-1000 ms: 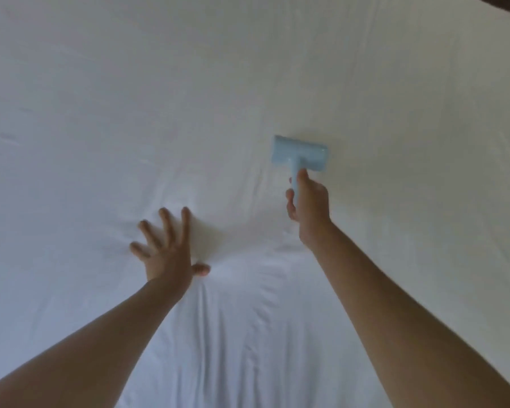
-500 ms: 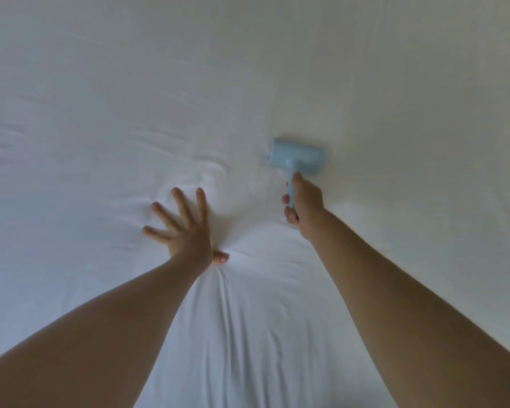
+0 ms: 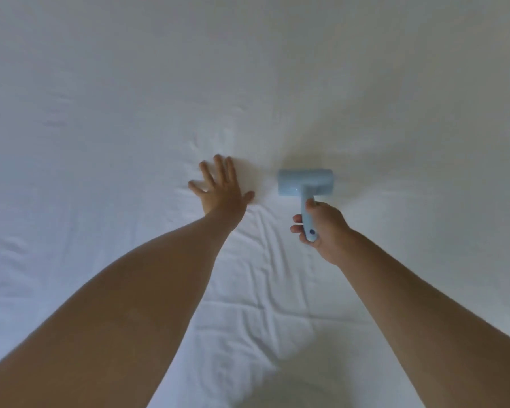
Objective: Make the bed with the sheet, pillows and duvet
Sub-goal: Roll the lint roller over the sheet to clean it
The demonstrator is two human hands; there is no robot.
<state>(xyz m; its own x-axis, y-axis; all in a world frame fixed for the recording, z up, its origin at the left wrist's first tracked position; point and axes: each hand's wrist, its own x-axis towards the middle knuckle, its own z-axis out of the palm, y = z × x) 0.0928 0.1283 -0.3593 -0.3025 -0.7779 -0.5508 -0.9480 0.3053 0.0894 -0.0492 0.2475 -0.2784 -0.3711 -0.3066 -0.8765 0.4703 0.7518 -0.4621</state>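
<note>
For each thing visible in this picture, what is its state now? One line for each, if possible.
sheet: spread over the bed, smooth farther away, creased near the person.
left hand: open, fingers spread, palm flat on the sheet.
right hand: closed around the roller's handle.
light blue roller: held, head lying on the sheet.

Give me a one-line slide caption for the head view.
Left hand pressed flat on the white sheet while the right hand holds a light blue roller tool against it.

Soft, dim, even light throughout
</note>
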